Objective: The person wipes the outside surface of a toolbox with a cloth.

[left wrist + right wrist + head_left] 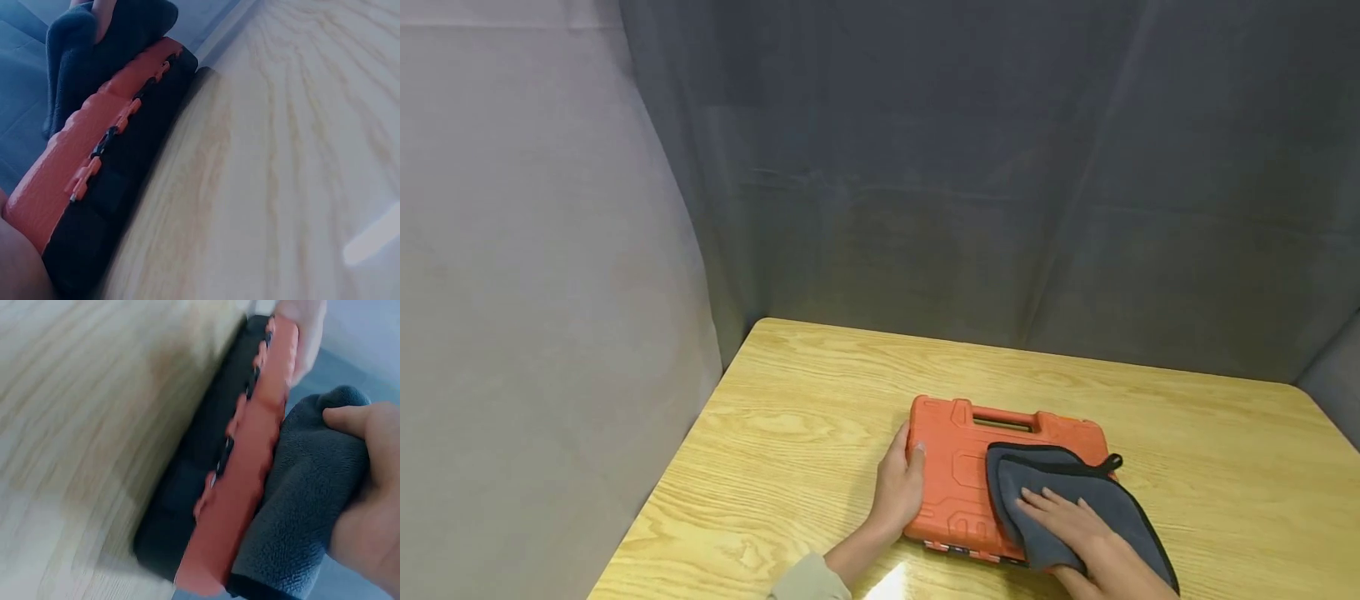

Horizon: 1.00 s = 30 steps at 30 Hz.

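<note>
Your right hand (pixel 1078 533) rests, fingers nearly straight, on a folded dark grey-blue plush cloth with black edging (pixel 1120 504), while your left hand (pixel 898 487) grips the left end of a flat orange-red and black plastic case (pixel 947 467). That case, moulded with angular outlines, lies partly beneath the cloth on the pale wood-grain tabletop (pixel 797 442), before a dark grey fabric curtain (pixel 887 208).

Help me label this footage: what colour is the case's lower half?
The case's lower half is black; the left wrist view shows it best.
</note>
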Tool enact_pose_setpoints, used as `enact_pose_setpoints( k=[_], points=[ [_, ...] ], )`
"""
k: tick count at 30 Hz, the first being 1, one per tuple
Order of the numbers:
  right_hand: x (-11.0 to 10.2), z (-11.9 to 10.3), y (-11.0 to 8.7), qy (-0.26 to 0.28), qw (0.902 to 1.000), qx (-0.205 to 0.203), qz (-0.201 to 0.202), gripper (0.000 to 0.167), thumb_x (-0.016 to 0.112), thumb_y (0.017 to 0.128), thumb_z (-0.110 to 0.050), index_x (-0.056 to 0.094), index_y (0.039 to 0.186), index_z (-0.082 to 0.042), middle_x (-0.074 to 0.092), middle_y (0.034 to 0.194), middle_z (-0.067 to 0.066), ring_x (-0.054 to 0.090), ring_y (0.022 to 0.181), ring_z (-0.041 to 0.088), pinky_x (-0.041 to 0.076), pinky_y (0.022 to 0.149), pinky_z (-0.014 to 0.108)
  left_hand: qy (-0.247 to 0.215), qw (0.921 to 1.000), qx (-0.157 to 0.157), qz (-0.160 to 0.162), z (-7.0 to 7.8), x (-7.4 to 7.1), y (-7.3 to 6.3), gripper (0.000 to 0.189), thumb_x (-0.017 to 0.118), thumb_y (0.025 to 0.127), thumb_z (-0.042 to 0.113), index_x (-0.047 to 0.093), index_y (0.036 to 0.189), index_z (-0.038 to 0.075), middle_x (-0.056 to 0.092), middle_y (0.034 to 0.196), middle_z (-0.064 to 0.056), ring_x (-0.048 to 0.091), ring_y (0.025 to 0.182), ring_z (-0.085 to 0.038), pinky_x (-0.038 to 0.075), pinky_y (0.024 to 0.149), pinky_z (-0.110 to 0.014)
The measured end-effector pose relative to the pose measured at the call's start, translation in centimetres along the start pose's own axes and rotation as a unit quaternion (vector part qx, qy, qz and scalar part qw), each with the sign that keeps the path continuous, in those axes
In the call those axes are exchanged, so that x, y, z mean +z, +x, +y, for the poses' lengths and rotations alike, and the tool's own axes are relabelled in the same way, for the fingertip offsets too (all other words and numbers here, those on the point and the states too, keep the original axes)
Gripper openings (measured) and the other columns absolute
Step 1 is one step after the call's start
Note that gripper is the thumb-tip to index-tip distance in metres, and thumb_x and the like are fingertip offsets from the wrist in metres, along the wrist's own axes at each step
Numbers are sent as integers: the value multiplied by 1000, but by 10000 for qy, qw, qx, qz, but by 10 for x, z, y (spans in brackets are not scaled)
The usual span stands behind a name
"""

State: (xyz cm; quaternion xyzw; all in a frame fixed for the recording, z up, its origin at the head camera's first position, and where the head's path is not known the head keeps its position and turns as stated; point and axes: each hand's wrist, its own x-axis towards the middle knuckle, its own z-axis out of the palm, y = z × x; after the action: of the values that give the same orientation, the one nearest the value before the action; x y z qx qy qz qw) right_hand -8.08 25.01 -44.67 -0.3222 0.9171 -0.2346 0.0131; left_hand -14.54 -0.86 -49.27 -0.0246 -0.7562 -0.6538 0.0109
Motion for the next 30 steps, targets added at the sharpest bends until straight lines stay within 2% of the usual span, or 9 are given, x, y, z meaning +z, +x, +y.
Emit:
enact_pose_setpoints(
  k=[4,6,9,12,15,21,24,27,30],
  points=[
    [11,-6,9,-444,9950,-890,-86,60,67,94,-42,50,149,-26,52,147,2,49,128,43,38,85,76,72,9999,29,71,-1,0,1,55,40,109,20,24,156,-4,37,153,-23,41,135,-37,36,108,-54],
    [15,-12,12,-855,9877,-1308,44,63,65,91,-53,50,149,-31,51,147,-3,46,133,35,38,96,69,123,9999,58,93,-1,0,2,55,41,109,21,25,155,-4,37,154,-22,39,137,-37,35,109,-54],
    [22,-22,19,-1489,9672,-2044,252,65,61,90,-62,53,147,-31,51,147,-5,28,146,23,19,118,47,168,9998,117,80,-2,0,3,55,41,109,20,26,155,-5,36,154,-22,36,139,-36,32,111,-53],
    [32,-30,27,-1731,9464,-2694,420,60,61,92,-60,60,141,-26,55,144,-4,10,150,12,-9,118,30,168,9995,244,74,-3,0,3,54,42,108,18,27,154,-6,38,153,-21,36,140,-35,31,111,-53],
    [41,-34,34,-1904,9256,-3222,569,55,60,93,-56,65,135,-21,60,138,-2,4,150,14,-5,119,35,110,9991,408,63,-4,0,3,53,42,108,17,29,153,-7,42,150,-22,41,136,-34,35,109,-53],
    [50,-34,41,-2158,8985,-3752,730,53,49,99,-57,66,134,-20,62,134,-3,10,150,16,-2,120,38,96,9987,483,106,-5,1,1,52,44,106,16,33,151,-8,49,144,-23,52,125,-32,42,102,-49],
    [53,-35,43,-2106,8962,-3827,782,52,47,101,-55,66,135,-20,63,134,-4,26,147,15,2,120,37,217,9986,413,260,-5,1,2,51,47,105,16,38,149,-7,54,139,-22,58,115,-28,47,96,-46],
    [55,-37,45,-1966,9016,-3776,768,49,52,100,-52,66,134,-20,64,132,-5,43,138,14,5,120,34,318,9978,430,402,-4,0,3,50,50,103,16,42,147,-7,59,133,-22,61,105,-25,50,89,-42],
    [57,-38,45,-1918,9053,-3707,790,47,55,98,-50,68,132,-21,65,130,-7,50,132,12,6,119,31,397,9971,436,476,-5,-2,4,51,51,102,16,44,146,-7,61,129,-22,62,100,-24,52,85,-40]
  ],
)
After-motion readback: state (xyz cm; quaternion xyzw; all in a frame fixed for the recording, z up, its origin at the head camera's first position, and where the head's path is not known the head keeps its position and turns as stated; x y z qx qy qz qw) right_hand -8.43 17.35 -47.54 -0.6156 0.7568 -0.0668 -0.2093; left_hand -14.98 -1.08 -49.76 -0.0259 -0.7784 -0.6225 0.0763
